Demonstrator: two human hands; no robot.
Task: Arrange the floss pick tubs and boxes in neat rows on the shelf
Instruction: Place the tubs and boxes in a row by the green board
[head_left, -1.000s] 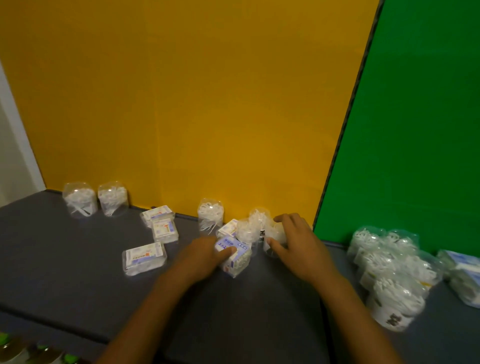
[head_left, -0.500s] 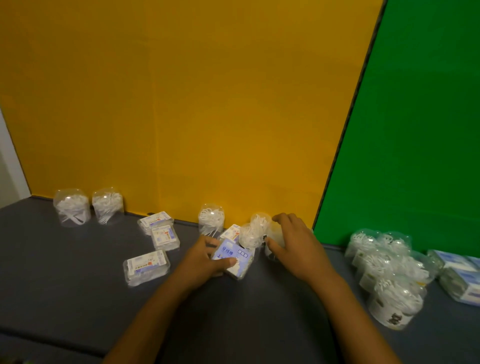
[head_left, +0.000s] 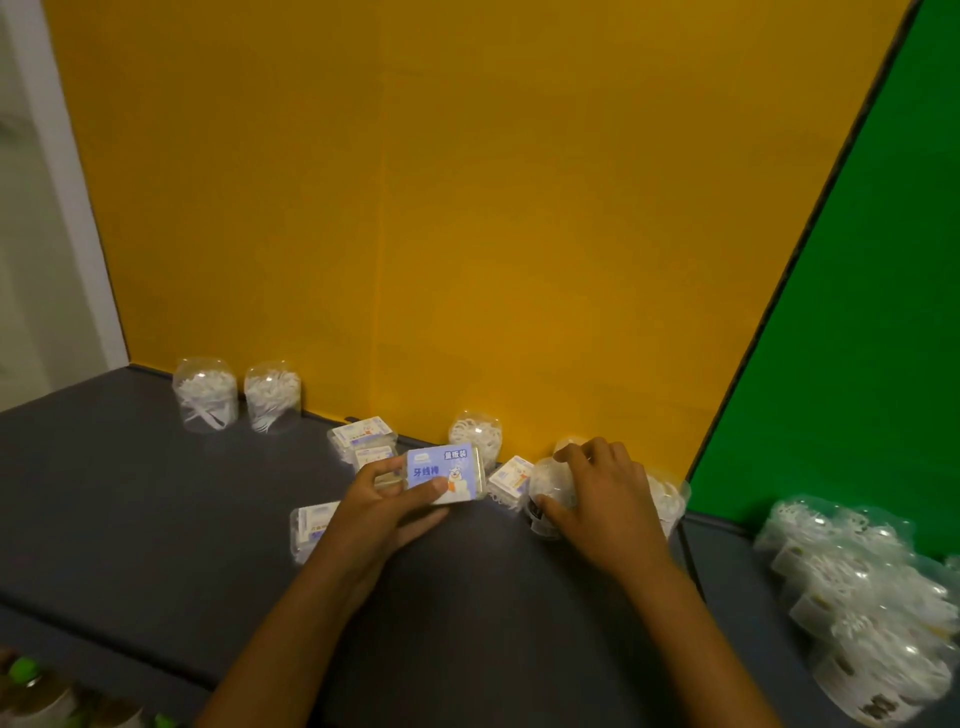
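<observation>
My left hand (head_left: 384, 512) grips a clear floss pick box with a blue label (head_left: 444, 473), lifted and tilted so the label faces me. My right hand (head_left: 605, 501) is closed over a round clear tub (head_left: 550, 483) near the yellow wall. Another tub (head_left: 670, 501) stands just right of that hand. Two tubs (head_left: 205, 395) (head_left: 272, 396) stand at the back left. One tub (head_left: 475, 434) stands by the wall behind the blue box. Small boxes lie nearby: a pair (head_left: 363, 441), one (head_left: 511, 480) between my hands, one (head_left: 311, 525) partly under my left wrist.
The dark grey shelf (head_left: 130, 493) meets a yellow back panel (head_left: 467, 208) and a green panel (head_left: 857, 338) on the right. A dense cluster of several tubs (head_left: 862, 597) fills the right section. Green-capped items (head_left: 23, 670) show at the bottom left.
My left hand has raised the blue-label box off the shelf and turned its label toward me. My right hand stays on the tub by the wall.
</observation>
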